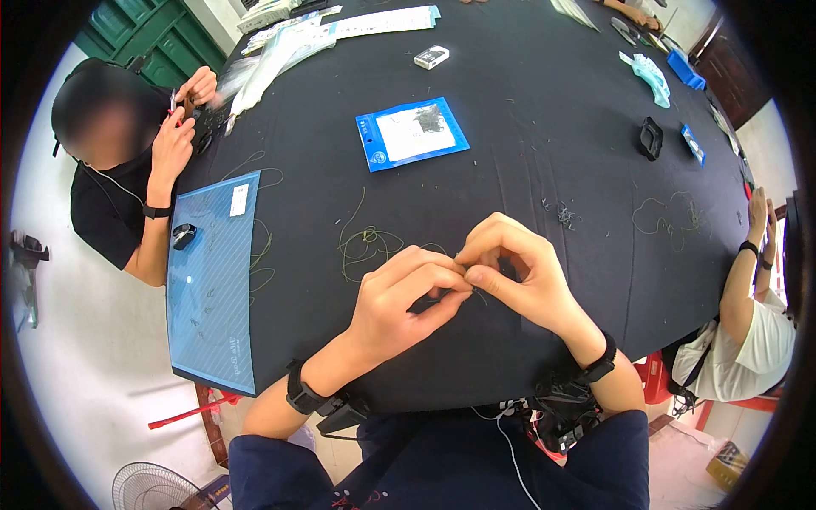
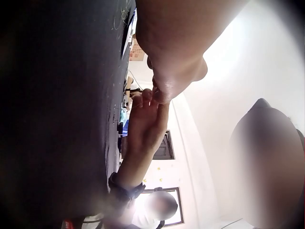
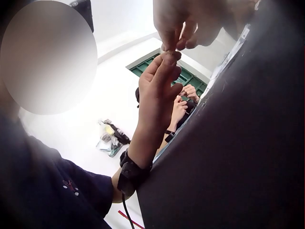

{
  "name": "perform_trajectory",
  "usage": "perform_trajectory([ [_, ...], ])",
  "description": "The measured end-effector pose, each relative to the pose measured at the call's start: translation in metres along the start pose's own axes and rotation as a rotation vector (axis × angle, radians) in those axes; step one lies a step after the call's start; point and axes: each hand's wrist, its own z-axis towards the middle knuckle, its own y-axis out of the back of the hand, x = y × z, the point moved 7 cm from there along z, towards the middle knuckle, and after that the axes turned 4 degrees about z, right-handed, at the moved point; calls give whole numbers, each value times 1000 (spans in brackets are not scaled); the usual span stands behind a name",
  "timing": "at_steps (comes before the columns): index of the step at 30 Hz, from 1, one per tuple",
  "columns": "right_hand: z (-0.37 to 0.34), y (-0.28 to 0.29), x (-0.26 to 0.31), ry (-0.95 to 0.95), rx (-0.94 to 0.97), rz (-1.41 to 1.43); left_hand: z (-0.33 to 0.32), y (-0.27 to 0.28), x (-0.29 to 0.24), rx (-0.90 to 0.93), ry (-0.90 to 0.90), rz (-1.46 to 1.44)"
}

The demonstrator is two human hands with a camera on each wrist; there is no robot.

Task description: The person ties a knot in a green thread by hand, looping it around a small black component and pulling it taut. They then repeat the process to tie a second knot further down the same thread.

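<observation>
My left hand [image 1: 399, 302] and right hand [image 1: 531, 272] meet fingertip to fingertip above the black table, near its front edge. Thumb and fingers of each pinch a thin green thread [image 1: 367, 240], whose loose loops lie on the cloth left of the hands and run up to the fingertips. A short end shows just below the fingers. Most of what sits between the fingertips is hidden. In the left wrist view the right hand [image 2: 145, 124] reaches up to the left fingers; the right wrist view has the left hand [image 3: 159, 90] meeting the right one.
Beyond the hands lies a blue-and-white zip packet [image 1: 412, 134] and a small white box [image 1: 432, 57]. A blue translucent folder [image 1: 212, 314] covers the left edge. Dark clippings [image 1: 564, 215], more thread [image 1: 671, 217] and a black tray [image 1: 651, 138] are on the right. Other people sit at both sides.
</observation>
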Motion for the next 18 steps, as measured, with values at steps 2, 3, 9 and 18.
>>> perform_trajectory([
  [2,0,-2,5,48,7,-8,-1,-1,1,3,20,2],
  [3,0,-4,8,73,12,-11,-1,-1,2,3,30,4],
  [9,-2,-5,-3,-125,-10,92,0,-2,1,8,-11,93],
  [18,-4,-6,-10,-121,26,166,-1,-4,-1,50,-12,141],
])
